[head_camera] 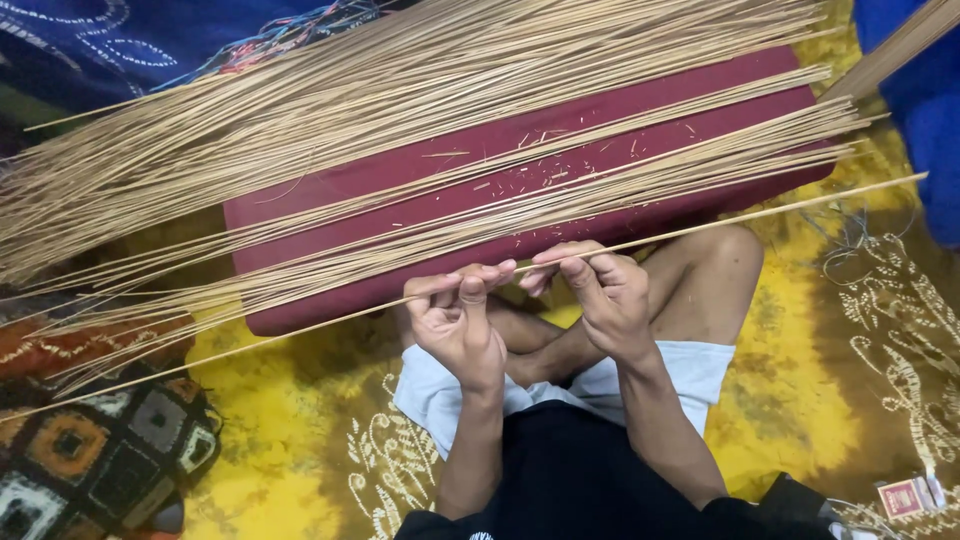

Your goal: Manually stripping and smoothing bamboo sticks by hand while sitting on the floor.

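Note:
A single long thin tan stick [720, 222] runs across the view from lower left to upper right. My left hand [458, 318] pinches it near its middle, fingers curled over it. My right hand [598, 290] grips the same stick just to the right, thumb and fingers closed on it. Both hands sit in front of a dark red cushion [400, 190]. Many similar sticks [330, 110] lie in loose bundles across the cushion, fanning out to the left.
I sit cross-legged on a yellow patterned cloth [800, 380]. A patchwork cushion [90, 450] lies at lower left. A blue cloth [925, 110] is at upper right. A small red box [903, 496] sits at lower right.

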